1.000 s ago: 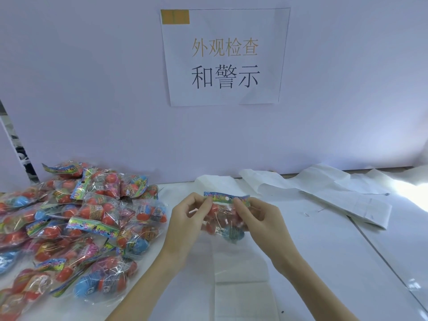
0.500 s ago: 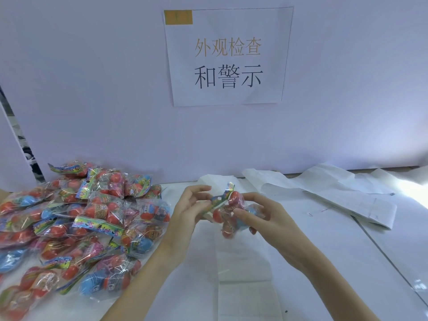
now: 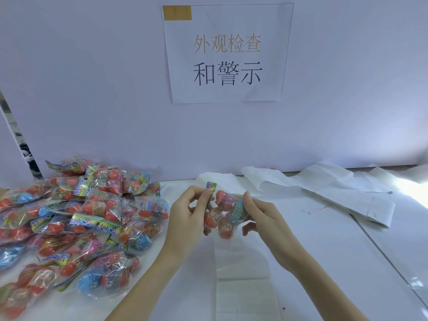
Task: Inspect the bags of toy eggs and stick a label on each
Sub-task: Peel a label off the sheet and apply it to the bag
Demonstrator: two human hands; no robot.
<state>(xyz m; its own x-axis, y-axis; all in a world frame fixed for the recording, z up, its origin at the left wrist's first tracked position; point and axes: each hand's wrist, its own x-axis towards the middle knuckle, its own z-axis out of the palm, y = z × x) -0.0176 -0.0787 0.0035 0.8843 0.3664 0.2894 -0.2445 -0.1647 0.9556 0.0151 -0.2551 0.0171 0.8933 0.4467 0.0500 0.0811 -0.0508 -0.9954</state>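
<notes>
Bag (image 3: 223, 210) pinched by both hands' grip, L (image 3: 185, 212), R (image 3: 261, 214); bag pile (image 3: 81, 218) left, papers (image 3: 335, 191) right.

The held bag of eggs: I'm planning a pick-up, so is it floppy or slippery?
Probably floppy: the bag of eggs sags between the left hand and right hand. Its glossy film looks slippery. The loose round eggs likely shift inside.
</notes>
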